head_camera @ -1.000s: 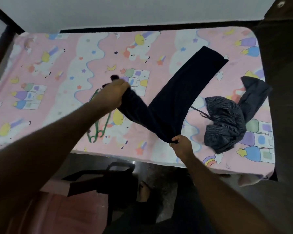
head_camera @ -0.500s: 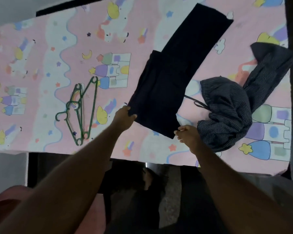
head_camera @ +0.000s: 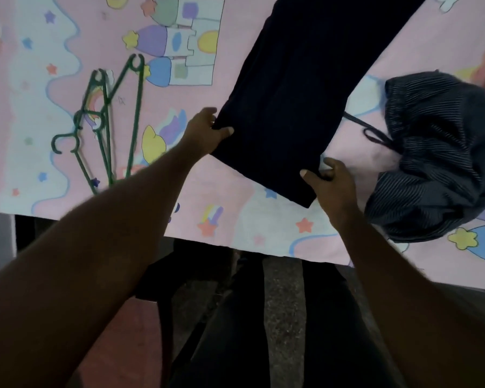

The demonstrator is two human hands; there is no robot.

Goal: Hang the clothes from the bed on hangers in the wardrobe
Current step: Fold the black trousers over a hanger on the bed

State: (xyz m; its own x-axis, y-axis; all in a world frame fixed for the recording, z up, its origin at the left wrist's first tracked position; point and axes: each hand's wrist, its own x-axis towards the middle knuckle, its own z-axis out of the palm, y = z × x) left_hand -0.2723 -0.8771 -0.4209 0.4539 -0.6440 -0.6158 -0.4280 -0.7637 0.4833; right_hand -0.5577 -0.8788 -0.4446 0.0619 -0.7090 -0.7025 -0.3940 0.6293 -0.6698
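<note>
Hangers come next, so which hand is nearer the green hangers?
Left. The left hand pinches a corner of the dark trousers just right of the green hangers; the right hand pinches the other corner, farther right.

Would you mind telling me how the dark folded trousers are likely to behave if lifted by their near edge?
Probably floppy: the dark trousers lie flat, folded on the bed sheet, so the far end would likely droop. They look fairly light, since the left hand and right hand each pinch just a corner.
</note>
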